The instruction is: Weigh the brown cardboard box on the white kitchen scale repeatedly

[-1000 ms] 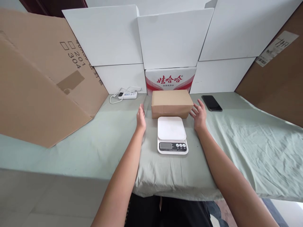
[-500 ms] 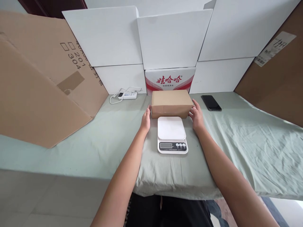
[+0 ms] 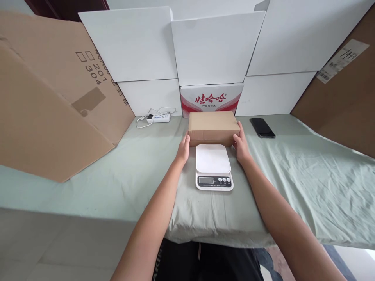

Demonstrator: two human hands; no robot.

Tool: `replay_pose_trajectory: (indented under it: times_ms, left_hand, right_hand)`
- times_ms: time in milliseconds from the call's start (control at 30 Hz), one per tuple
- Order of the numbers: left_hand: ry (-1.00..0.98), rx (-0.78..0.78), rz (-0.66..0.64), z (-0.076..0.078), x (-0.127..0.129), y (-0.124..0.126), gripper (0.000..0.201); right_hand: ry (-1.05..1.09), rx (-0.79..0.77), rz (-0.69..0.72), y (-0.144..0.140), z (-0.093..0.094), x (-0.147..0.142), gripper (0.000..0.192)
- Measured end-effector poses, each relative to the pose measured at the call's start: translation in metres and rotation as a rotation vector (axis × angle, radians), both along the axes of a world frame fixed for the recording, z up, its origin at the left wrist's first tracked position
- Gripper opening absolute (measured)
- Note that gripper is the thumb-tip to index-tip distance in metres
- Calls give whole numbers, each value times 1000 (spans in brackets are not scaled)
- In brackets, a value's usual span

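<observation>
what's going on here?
A person has both hands on a small brown box: the left hand at its left end, the right hand at its right. The box sits on the green cloth, just behind a white digital scale. A dark phone lies off to the right, and a white power strip with a cable lies to the left.

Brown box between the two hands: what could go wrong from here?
The brown box sits right behind the white scale, so pulling it nearer might bump the scale. With the left hand and right hand at its ends, it could tilt if one slipped.
</observation>
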State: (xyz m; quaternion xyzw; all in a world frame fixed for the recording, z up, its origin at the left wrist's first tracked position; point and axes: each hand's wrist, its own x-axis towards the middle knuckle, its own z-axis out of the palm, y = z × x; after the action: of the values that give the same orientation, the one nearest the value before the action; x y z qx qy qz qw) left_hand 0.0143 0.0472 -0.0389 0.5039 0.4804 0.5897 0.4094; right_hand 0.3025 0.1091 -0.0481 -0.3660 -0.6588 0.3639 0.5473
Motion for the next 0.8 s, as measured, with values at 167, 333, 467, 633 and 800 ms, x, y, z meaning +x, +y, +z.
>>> replay_pose_trajectory:
  times_ms: [167, 333, 467, 633, 800]
  left_hand:
    - [47, 150, 1, 28, 5, -13, 92]
    - [48, 204, 37, 59, 7, -66, 97]
    - [83, 174, 45, 54, 6, -117, 97]
    - [118, 163, 36, 36, 11, -142, 92]
    - [123, 140, 31, 34, 15, -144, 91]
  right_hand:
    - [80, 57, -51, -17, 30, -5, 104]
    - [1, 176, -91, -70, 65, 6, 98]
    - [-67, 141, -61, -115, 49, 18, 100]
    - [-70, 130, -116, -136, 18, 23, 100]
    - [-64, 141, -158, -134, 18, 21, 96]
